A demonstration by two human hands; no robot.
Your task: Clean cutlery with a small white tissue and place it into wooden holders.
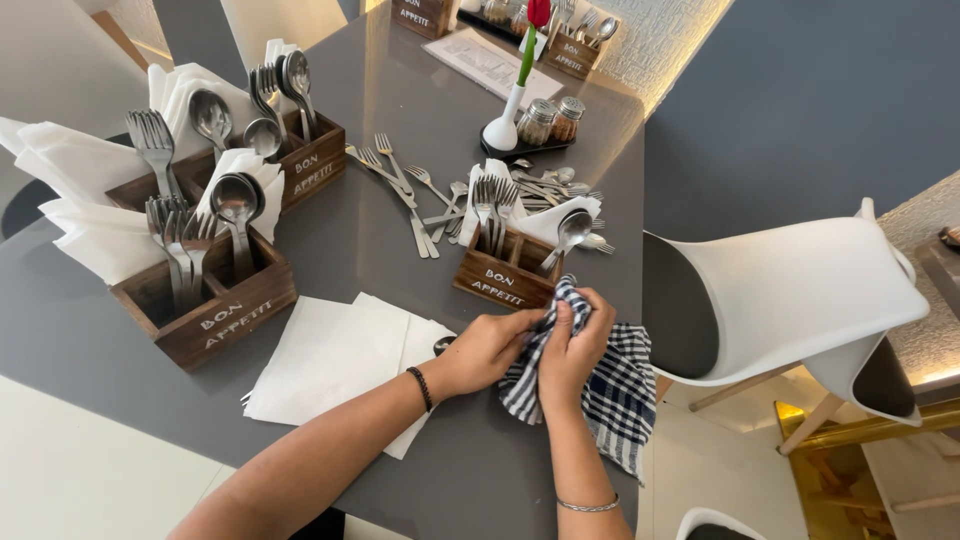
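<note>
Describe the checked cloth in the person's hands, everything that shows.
The checked cloth is soft woven fabric in dark blue and white squares. It lies crumpled at the near edge of the grey table, one end hanging over the edge. The left hand and right hand both grip its bunched upper part, just in front of a small wooden cutlery box. Whatever may be wrapped inside is hidden.

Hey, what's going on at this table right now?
A person is working a blue-and-white checkered cloth with both hands at the edge of a grey table. The left hand and right hand both grip the cloth, bunched as if around something small; what is inside is hidden. White paper napkins lie beside the left hand. Wooden cutlery caddies hold spoons, forks and napkins, and loose forks lie scattered mid-table.
</note>
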